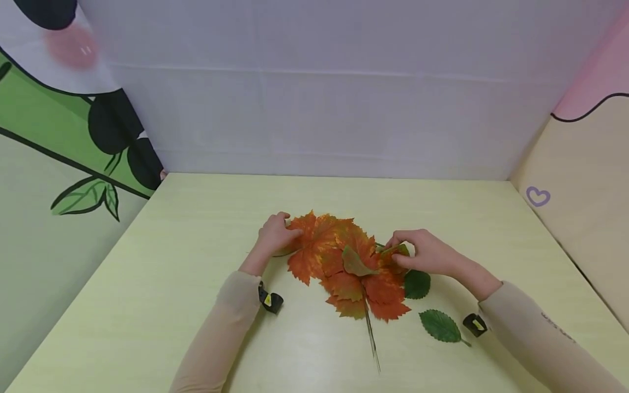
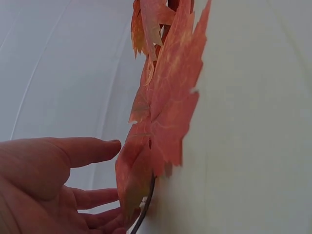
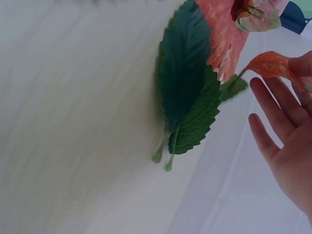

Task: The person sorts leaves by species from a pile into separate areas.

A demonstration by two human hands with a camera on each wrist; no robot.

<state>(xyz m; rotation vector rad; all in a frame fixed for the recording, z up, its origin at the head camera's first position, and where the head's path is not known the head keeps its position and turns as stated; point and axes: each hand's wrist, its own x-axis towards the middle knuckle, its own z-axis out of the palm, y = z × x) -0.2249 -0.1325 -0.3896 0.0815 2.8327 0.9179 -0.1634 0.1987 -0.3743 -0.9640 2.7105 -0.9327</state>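
Observation:
A bunch of artificial maple leaves, orange and red, lies on the table with thin stems pointing toward the near edge. At its left side is my left hand; in the left wrist view the straight thumb comes up to a leaf's edge and the other fingers reach partly behind it. My right hand pinches a small curled orange-green leaf at the bunch's right side, its remaining fingers spread. Below that hand lie green serrated leaves, one partly under the bunch.
The pale table meets a plain light backdrop at the back. Printed panels stand at the left and right. A small black device sits on each wrist.

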